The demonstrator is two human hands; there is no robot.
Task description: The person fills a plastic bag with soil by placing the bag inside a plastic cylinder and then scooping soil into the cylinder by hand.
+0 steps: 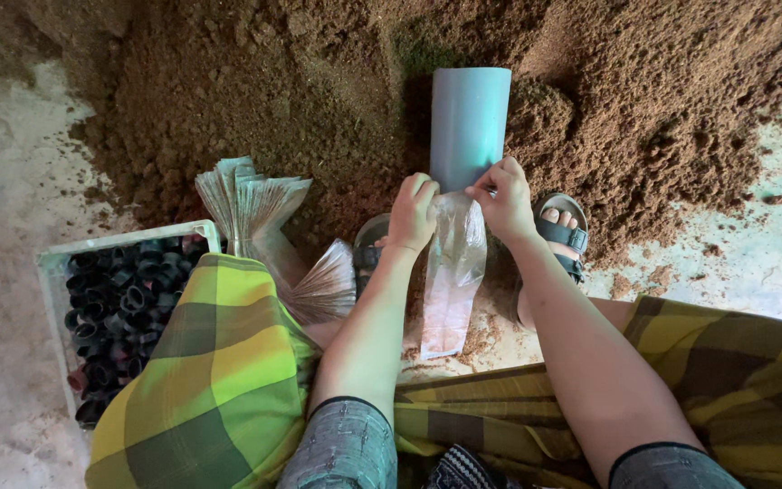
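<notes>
One head-worn camera looks steeply down from above the seated person's lap; it faces forward over the knees; near the hands, the soil heap (319,81) beyond.

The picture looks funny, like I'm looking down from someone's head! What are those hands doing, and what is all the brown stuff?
You are right: the camera sits on a person's head and looks down. There is no machine, just two bare hands. The left hand and right hand both hold the mouth of a clear plastic bag at the end of a grey pipe. The brown stuff is a crumbly pile on the floor. To the left lie a bundle of empty bags and a white crate full of small black cups.
</notes>
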